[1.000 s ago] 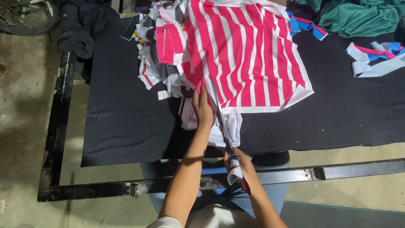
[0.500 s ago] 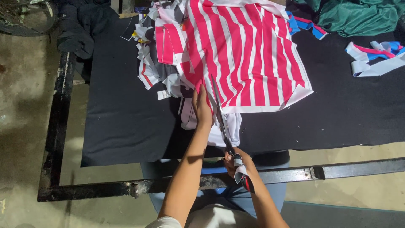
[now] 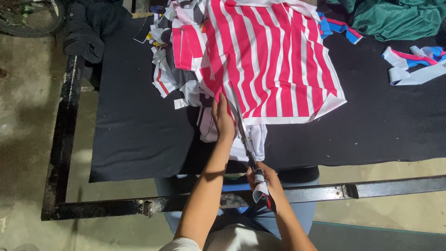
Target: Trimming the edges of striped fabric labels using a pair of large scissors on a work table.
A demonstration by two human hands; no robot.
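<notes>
A pink and white striped garment (image 3: 274,60) lies spread on a black cloth-covered table (image 3: 134,130). My left hand (image 3: 222,118) presses flat on the garment's near left edge. My right hand (image 3: 262,179) grips the handles of long scissors (image 3: 242,130), whose blades reach forward into the striped fabric just right of my left hand. A white fabric strip wraps around the scissor handle.
A heap of white, pink and black fabric scraps (image 3: 172,65) sits left of the garment. Blue, pink and white strips (image 3: 413,62) and a green cloth (image 3: 395,18) lie at the right. A black metal frame (image 3: 195,202) borders the table's near side.
The scissors have moved slightly forward into the striped fabric. My left hand stays almost where it was on the garment's edge.
</notes>
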